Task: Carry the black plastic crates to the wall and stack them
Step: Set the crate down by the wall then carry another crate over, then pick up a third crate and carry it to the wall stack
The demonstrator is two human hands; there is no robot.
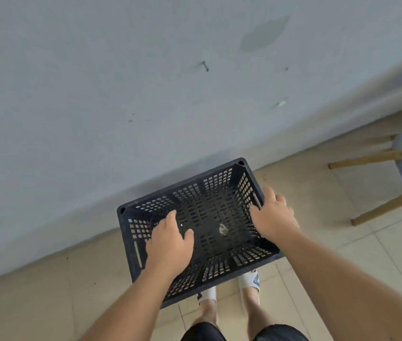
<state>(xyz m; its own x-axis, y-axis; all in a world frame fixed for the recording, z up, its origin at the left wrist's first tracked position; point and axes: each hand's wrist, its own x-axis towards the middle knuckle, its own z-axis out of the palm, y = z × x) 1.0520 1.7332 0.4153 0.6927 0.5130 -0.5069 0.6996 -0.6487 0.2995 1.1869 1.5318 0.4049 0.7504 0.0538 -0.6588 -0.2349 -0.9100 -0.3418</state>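
Observation:
A black perforated plastic crate (209, 193) sits open side up just in front of the grey wall (121, 94), its long side parallel to the wall. It hides part of my feet, and I cannot tell what lies beneath it. My left hand (170, 244) hovers over the crate's left inner part with relaxed, spread fingers and holds nothing. My right hand (272, 217) lies across the right rim by the handle slot, thumb inside and fingers curled over the outside.
A chair with wooden legs (377, 157) and a grey seat stands at the right, close to the wall. The floor is beige tile (47, 303). My feet in white slippers (250, 279) are just behind the crate. A small light scrap (223, 228) lies inside the crate.

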